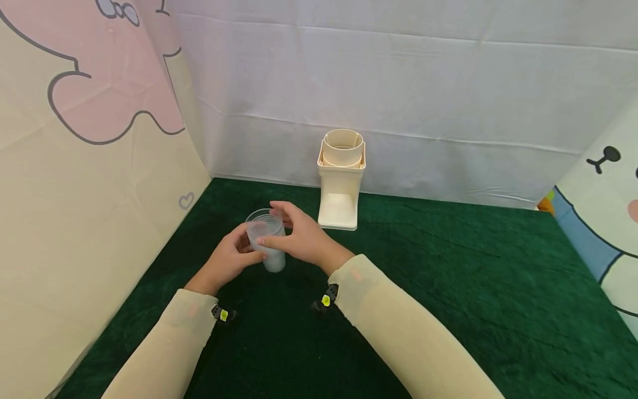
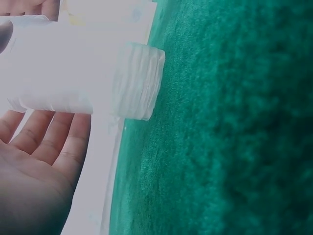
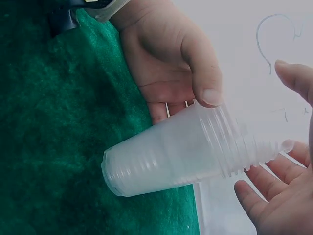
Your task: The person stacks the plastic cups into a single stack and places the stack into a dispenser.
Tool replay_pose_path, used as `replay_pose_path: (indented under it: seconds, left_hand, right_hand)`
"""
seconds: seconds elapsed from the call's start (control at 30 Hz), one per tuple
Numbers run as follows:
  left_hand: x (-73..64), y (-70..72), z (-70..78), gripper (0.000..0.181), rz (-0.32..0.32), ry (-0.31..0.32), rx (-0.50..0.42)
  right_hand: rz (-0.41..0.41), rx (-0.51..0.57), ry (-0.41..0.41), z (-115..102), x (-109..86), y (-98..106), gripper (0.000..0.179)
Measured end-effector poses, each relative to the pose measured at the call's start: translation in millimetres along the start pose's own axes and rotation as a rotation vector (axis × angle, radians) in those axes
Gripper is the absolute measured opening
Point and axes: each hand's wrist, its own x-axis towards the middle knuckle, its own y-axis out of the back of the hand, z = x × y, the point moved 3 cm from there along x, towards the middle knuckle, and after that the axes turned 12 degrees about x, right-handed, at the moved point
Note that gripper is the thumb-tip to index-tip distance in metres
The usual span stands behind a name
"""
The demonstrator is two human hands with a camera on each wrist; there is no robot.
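Note:
A stack of clear plastic cups [image 1: 273, 260] is held above the green cloth, tilted, with ridged rims nested at its upper end. My left hand [image 1: 226, 260] grips the stack from the left, its thumb [image 3: 208, 81] on the rims and its fingers passing behind the cups. My right hand [image 1: 306, 238] is at the upper end of the stack from the other side. In the right wrist view its fingers [image 3: 266, 183] are extended beside the rims, fingertips right at them, while its thumb [image 3: 293, 78] stands apart from the cups.
A cream plastic stand with a round tube on top, like a cup dispenser [image 1: 339, 194], stands at the back against the white curtain [image 1: 408, 100]. Green cloth [image 1: 448, 277] covers the table. Printed cartoon curtains [image 1: 99, 210] hang on both sides.

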Motion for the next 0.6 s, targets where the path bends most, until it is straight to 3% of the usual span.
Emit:
replay_pose_path:
  seconds: [0.6]
  left_hand:
    - [0.3,2.1,-10.8,0.07,0.011,0.011,0.004]
  right_hand:
    - [0.005,0.032,-0.018,16.7,-8.7,7.5,0.079]
